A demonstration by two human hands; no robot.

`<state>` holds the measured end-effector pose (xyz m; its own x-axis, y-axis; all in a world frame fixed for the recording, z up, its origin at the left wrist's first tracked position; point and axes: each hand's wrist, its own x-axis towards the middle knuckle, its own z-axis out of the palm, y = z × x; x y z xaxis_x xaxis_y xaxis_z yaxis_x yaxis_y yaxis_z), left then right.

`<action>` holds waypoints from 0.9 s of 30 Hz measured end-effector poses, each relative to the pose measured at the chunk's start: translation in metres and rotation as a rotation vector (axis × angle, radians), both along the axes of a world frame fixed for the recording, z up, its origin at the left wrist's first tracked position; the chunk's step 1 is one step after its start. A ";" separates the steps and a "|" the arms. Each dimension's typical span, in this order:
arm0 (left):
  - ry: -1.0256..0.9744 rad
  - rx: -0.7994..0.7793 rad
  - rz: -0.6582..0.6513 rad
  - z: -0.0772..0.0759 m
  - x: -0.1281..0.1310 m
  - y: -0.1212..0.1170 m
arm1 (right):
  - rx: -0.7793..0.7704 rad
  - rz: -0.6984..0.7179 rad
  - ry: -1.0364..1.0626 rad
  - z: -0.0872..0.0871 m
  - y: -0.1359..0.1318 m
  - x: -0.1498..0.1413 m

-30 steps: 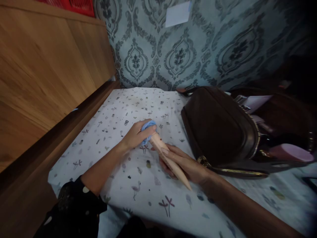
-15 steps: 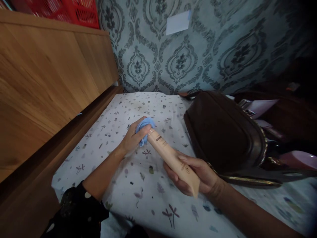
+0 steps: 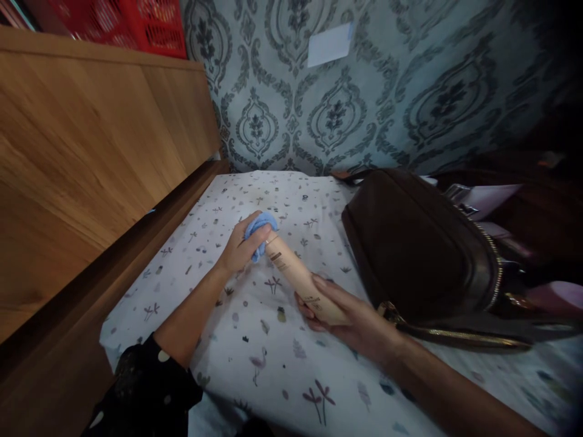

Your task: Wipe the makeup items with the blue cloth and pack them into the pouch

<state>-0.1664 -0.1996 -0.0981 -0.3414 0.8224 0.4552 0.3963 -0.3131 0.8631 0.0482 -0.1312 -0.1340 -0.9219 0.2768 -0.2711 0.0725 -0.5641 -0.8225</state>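
A beige squeeze tube (image 3: 296, 271) with small dark print slants between my two hands, above the patterned sheet. My right hand (image 3: 339, 309) is closed around its wide, flat end. At the narrow upper end, my left hand (image 3: 243, 244) grips a blue cloth (image 3: 261, 227) bunched over the tip. The cloth and fingers hide the tube's end, so its cap cannot be made out.
A dark brown bag (image 3: 410, 243) lies unzipped on the right, with several items inside, among them a pink object (image 3: 558, 297). The white patterned sheet (image 3: 255, 194) spreads beneath. A wooden cabinet (image 3: 100, 139) stands left, a red basket (image 3: 159, 27) on it. Patterned wall (image 3: 334, 115) behind.
The tube has turned in my right hand, so its flat end now shows a different face. Both hands have shifted slightly left, with the cloth still over the narrow end.
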 end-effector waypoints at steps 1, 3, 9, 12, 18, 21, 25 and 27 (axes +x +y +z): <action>0.006 -0.003 0.006 0.000 0.000 0.000 | 0.093 -0.020 -0.001 0.002 0.000 0.000; 0.013 -0.006 0.015 0.001 0.000 -0.001 | 0.315 -0.059 -0.004 0.005 -0.001 0.001; 0.008 -0.009 -0.007 -0.002 -0.003 0.001 | 0.857 -0.248 -0.072 0.006 0.000 -0.001; -0.001 -0.012 -0.010 -0.005 -0.005 0.002 | 1.009 -0.343 -0.098 0.000 0.000 -0.002; -0.010 -0.008 0.009 -0.006 -0.007 0.003 | 0.904 -0.280 -0.137 -0.001 0.002 0.002; -0.034 -0.006 0.008 -0.006 -0.008 0.003 | 0.692 -0.199 -0.082 0.004 0.002 0.004; -0.099 0.007 0.001 -0.007 -0.007 0.003 | 0.230 -0.061 -0.077 0.010 0.001 0.003; -0.116 0.005 -0.007 -0.006 -0.006 0.003 | 0.135 -0.022 -0.088 0.011 0.001 0.002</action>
<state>-0.1726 -0.1963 -0.1045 -0.3864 0.8226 0.4171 0.2919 -0.3199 0.9014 0.0506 -0.1300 -0.1232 -0.8894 0.3360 -0.3099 0.1369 -0.4511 -0.8819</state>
